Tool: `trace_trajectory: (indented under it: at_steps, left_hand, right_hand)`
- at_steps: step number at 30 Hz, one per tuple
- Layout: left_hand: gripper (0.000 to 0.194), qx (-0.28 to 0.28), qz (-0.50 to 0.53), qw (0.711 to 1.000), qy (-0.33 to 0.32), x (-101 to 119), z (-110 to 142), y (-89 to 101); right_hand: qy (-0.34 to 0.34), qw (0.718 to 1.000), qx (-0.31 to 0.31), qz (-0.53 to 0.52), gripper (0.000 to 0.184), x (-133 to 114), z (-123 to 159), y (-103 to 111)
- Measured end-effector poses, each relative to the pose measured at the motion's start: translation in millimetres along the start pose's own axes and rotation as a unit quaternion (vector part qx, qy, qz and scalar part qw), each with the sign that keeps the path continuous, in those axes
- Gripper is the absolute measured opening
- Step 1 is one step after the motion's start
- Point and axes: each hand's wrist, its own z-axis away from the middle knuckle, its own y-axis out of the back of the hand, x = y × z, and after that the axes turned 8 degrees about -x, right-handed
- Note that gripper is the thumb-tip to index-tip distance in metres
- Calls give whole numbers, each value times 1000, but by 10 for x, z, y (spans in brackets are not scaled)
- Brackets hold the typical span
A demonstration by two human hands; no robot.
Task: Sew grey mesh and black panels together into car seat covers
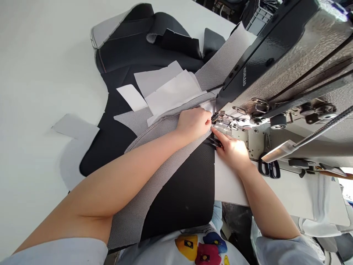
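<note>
My left hand (194, 123) is closed, its curled fingers pressing on a grey mesh fabric strip (171, 171) close to the needle area of a sewing machine (220, 119). The strip lies over a large black fabric piece (179, 195) and has a curved seam along it. My right hand (234, 151) points its index finger at the fabric edge beside the presser foot. Dark thread snips (215, 142) stick out from under its other fingers, which look curled around them. The needle tip is hidden by glare and my fingers.
Loose white pieces (172, 92) lie on the black cover; another pale piece (75, 126) is on the white table (35, 92). Black-handled scissors (268, 167) rest by the machine base. A flexible lamp (280, 151) reaches in from the right. A grey crate (259, 18) stands behind the table.
</note>
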Motion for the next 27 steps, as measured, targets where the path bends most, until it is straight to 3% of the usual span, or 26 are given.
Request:
trace_trajectory:
  at_steps: [27]
  left_hand:
    - [21,18,11,1000,-7,-28,-14,-35]
  right_hand:
    - [-5,1000,4,-5,66,7,-4,-2]
